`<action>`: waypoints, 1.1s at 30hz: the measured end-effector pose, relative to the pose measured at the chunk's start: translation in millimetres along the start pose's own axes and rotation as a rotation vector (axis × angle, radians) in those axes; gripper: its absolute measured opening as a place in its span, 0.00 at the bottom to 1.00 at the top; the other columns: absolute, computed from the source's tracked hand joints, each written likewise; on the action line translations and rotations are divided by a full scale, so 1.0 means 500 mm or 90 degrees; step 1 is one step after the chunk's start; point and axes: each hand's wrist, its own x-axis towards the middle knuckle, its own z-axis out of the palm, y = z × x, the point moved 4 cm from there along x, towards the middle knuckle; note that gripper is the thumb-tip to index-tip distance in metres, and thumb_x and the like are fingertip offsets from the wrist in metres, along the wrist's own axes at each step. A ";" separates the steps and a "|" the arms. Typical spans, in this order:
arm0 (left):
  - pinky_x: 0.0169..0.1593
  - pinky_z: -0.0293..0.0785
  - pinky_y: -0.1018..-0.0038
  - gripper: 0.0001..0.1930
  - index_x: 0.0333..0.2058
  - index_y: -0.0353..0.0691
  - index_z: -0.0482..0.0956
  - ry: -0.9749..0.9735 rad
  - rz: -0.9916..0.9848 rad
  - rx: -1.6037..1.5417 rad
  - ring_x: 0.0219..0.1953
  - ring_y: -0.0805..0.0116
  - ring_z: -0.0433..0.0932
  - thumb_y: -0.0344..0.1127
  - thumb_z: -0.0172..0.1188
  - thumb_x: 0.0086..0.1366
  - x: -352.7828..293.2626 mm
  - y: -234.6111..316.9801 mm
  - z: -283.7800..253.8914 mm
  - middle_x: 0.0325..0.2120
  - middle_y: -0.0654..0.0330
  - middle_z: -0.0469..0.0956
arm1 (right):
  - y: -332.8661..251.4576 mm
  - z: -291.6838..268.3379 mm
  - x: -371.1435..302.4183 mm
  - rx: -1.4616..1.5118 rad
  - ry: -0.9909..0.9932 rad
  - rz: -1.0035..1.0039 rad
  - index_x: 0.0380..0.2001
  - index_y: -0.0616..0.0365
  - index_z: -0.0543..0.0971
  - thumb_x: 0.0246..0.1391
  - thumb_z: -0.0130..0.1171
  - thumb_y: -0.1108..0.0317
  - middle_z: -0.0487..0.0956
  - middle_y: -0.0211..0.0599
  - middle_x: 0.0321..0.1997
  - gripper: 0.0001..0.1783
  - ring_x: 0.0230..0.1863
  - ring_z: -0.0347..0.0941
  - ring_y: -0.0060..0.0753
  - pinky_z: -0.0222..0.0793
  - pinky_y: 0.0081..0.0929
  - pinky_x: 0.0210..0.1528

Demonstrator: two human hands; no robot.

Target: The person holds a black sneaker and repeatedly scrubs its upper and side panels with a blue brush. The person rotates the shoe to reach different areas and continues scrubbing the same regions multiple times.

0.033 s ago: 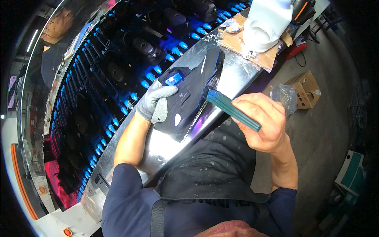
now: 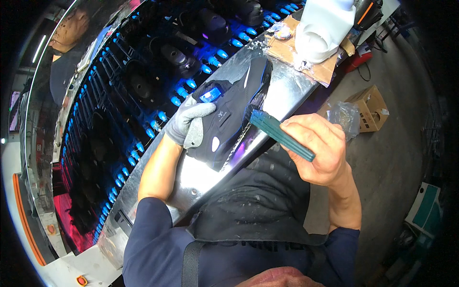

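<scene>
We hold one black shoe (image 2: 228, 126), long axis lower-left to upper-right, left hand (image 2: 187, 123) clasping it; one green brush (image 2: 282, 136), aimed up-left, right hand's (image 2: 323, 152) fingers closed round it.

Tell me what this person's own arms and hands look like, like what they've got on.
The left hand wears a grey glove; the right hand is bare. Short, dark navy sleeves leave both forearms uncovered.
</scene>
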 end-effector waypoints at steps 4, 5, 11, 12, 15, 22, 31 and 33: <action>0.69 0.73 0.55 0.37 0.71 0.32 0.63 0.017 -0.029 0.026 0.63 0.50 0.79 0.26 0.61 0.62 0.001 -0.003 -0.010 0.64 0.42 0.75 | -0.010 0.011 -0.005 -0.027 -0.025 -0.043 0.39 0.67 0.85 0.38 0.65 0.74 0.82 0.44 0.35 0.19 0.30 0.81 0.44 0.76 0.33 0.27; 0.70 0.73 0.55 0.37 0.71 0.32 0.63 0.017 -0.030 0.026 0.63 0.50 0.79 0.26 0.61 0.62 0.002 -0.004 -0.009 0.64 0.42 0.75 | -0.013 0.011 -0.006 -0.026 -0.033 -0.049 0.39 0.67 0.85 0.39 0.65 0.74 0.82 0.44 0.35 0.18 0.30 0.81 0.44 0.76 0.33 0.27; 0.69 0.75 0.55 0.37 0.71 0.32 0.64 0.014 -0.026 0.044 0.62 0.50 0.79 0.27 0.62 0.62 0.010 -0.006 -0.004 0.64 0.43 0.75 | 0.008 -0.003 0.009 -0.035 -0.020 -0.033 0.39 0.66 0.84 0.39 0.64 0.76 0.82 0.44 0.36 0.18 0.30 0.80 0.45 0.76 0.35 0.28; 0.66 0.77 0.58 0.35 0.69 0.32 0.66 0.008 -0.017 0.037 0.59 0.52 0.81 0.27 0.63 0.63 0.013 -0.004 0.002 0.61 0.44 0.77 | 0.014 -0.006 0.015 -0.034 -0.013 -0.034 0.38 0.66 0.84 0.38 0.64 0.77 0.82 0.44 0.35 0.18 0.30 0.80 0.45 0.76 0.35 0.28; 0.60 0.81 0.63 0.31 0.67 0.33 0.71 -0.001 -0.002 0.022 0.54 0.57 0.85 0.28 0.64 0.65 0.019 -0.002 0.016 0.56 0.46 0.82 | 0.020 -0.014 0.027 -0.030 0.003 -0.021 0.38 0.66 0.83 0.38 0.64 0.77 0.82 0.44 0.35 0.18 0.30 0.81 0.47 0.77 0.36 0.29; 0.63 0.81 0.57 0.31 0.69 0.33 0.67 -0.013 -0.066 -0.118 0.55 0.51 0.85 0.28 0.60 0.67 0.008 -0.005 0.023 0.58 0.42 0.80 | 0.052 -0.024 0.014 0.072 0.104 0.062 0.38 0.71 0.83 0.55 0.68 0.80 0.84 0.46 0.35 0.08 0.34 0.83 0.38 0.80 0.33 0.36; 0.68 0.75 0.58 0.31 0.71 0.36 0.66 -0.083 -0.098 -0.320 0.61 0.55 0.81 0.50 0.52 0.77 0.016 -0.004 0.063 0.62 0.46 0.78 | 0.113 0.144 -0.092 0.551 0.364 0.392 0.49 0.71 0.82 0.65 0.64 0.76 0.85 0.41 0.40 0.12 0.36 0.81 0.27 0.78 0.24 0.43; 0.65 0.78 0.61 0.29 0.68 0.36 0.70 -0.058 -0.079 -0.285 0.59 0.58 0.82 0.50 0.53 0.78 0.012 0.002 0.060 0.60 0.48 0.80 | 0.087 0.130 -0.099 0.461 0.340 0.265 0.46 0.72 0.83 0.62 0.65 0.80 0.84 0.46 0.41 0.10 0.36 0.81 0.29 0.78 0.25 0.41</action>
